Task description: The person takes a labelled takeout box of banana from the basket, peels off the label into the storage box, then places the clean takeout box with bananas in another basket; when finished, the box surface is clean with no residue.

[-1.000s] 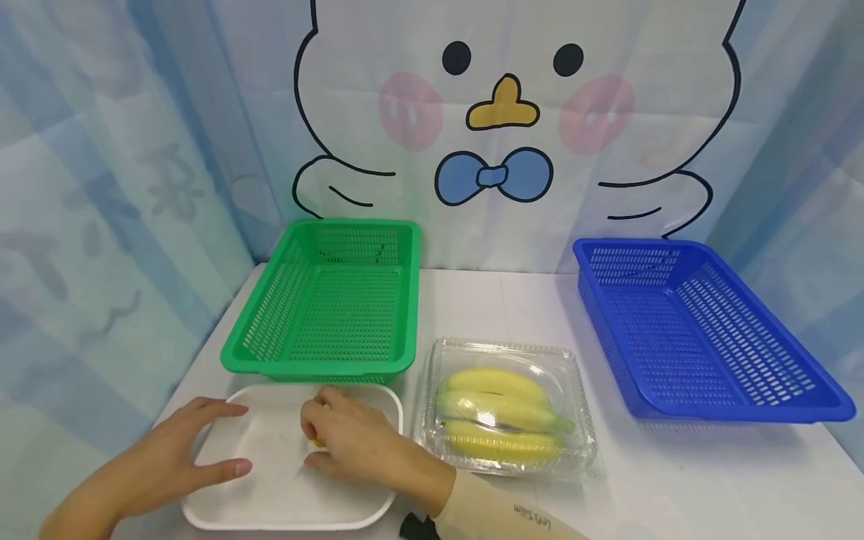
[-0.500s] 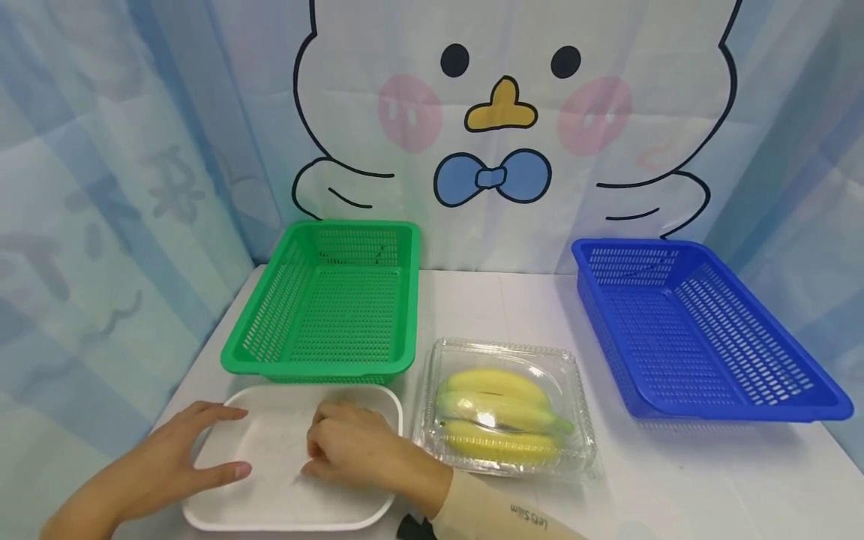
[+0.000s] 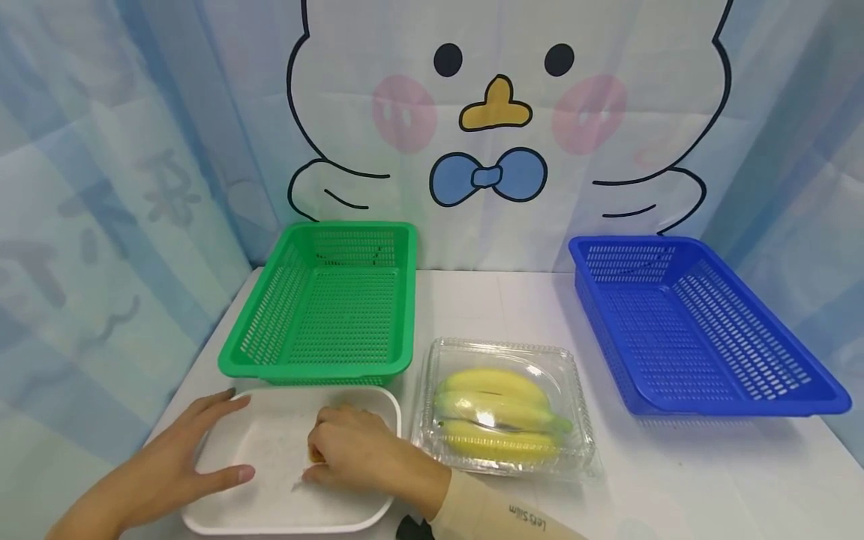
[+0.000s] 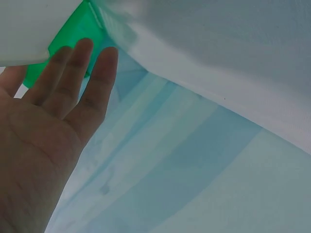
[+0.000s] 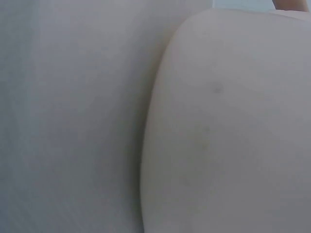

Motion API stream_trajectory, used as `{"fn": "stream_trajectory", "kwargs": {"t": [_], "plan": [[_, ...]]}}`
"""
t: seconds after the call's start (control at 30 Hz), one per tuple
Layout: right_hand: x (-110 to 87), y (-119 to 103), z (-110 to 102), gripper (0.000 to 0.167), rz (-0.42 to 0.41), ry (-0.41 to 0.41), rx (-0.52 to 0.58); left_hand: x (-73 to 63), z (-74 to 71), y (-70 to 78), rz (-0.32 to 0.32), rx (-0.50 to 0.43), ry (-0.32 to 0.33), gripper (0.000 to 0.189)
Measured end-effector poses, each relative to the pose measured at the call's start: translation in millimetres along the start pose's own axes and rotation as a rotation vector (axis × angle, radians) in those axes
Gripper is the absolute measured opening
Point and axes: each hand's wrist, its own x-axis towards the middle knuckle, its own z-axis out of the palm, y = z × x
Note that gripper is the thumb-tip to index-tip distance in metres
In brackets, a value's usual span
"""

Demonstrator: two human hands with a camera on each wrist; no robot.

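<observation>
Work in the white tray (image 3: 263,442) seemed to be the step in hand: the right hand (image 3: 358,450) was bent over the tray's floor, fingers curled and thumb beneath, pinching a small orange-brown thing (image 3: 315,454) mostly hidden by the fingers, too little of it showing to name. Perhaps it was being rubbed along the surface or set down there; which could not be told. The left hand (image 3: 169,466) gripped nothing, fingers spread and straight at the tray's left side, thumb above its floor; whether it bore on the rim was unclear. The tray lay on the table (image 3: 493,307), just before a green basket (image 3: 320,372). The next move probably called for steadying the tray with the left hand while the right kept its pinch low and controlled.
</observation>
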Motion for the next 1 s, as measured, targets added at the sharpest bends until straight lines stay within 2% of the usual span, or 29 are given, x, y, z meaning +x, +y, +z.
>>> {"fn": "stream_trajectory", "kwargs": {"t": [0.1, 0.37, 0.63, 0.73, 1.0], "plan": [[0.2, -0.7, -0.4, 0.025, 0.008, -0.019, -0.007, 0.5, 0.4, 0.9, 0.009, 0.005, 0.012, 0.088], [-2.7, -1.3, -1.8, 0.027, 0.019, -0.057, -0.025, 1.6, 1.8, 0.7, -0.024, 0.007, -0.011, 0.092], [-6.1, 0.0, -2.8, 0.056, -0.001, -0.058, -0.081, 1.3, 2.4, 3.7, 0.015, 0.042, 0.014, 0.097], [-7.1, 0.9, -5.2, 0.059, -0.001, -0.071, -0.047, 1.8, 0.9, 4.7, 0.018, 0.033, 0.0, 0.1], [-14.5, -2.7, -15.5, 0.061, -0.072, -0.076, 0.053, 1.4, -1.5, 1.8, 0.034, 0.022, -0.041, 0.107]]}}
